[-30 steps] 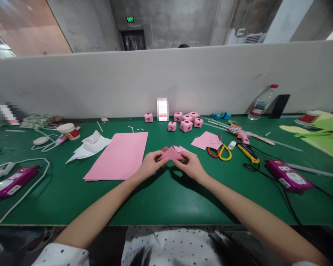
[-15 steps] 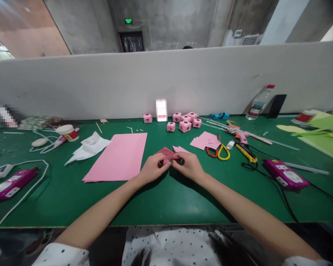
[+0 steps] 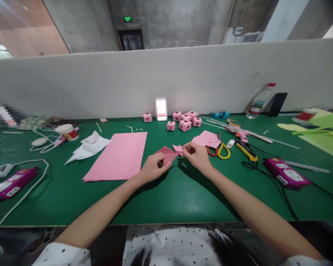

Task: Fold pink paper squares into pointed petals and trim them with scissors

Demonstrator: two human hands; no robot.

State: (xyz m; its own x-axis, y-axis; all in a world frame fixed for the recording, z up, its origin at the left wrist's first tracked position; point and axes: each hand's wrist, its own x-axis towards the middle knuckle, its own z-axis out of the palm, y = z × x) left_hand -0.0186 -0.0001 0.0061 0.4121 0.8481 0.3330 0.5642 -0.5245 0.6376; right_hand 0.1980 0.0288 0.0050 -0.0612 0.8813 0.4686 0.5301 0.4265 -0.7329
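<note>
**One folded pink paper (image 3: 170, 156), two hands on it or near it**

Folded paper is at ctr of green table (image 3: 166, 207), just above the surface, w/ shadow below; prob. raised so fingers can get under its edges.

L hand (image 3: 152, 168): thumb + fingers closed on the paper's L part, thumb on near side, palm partly open. Likely the steadying grip, as it leaves the R tip free.

R hand (image 3: 198, 157): thumb + forefinger nearly together, other fingers curled, at the paper's R tip and by small pink pieces (image 3: 177, 148). Can't tell if it pinches the tip, a piece or nothing.

L of hands: large pink sheets (image 3: 119, 157) flat, then crumpled white paper (image 3: 90, 147). R: loose pink sheets (image 3: 205, 138), scissors (image 3: 224, 152), yellow cutter (image 3: 246, 152); tools prob. kept R for easy reach.

Back: several pink boxes (image 3: 185, 125), mostly bunched, seemingly parked clear of the work. Phone (image 3: 161, 110) upright vs. partition (image 3: 100, 85), presumably so screen faces the person.
</note>
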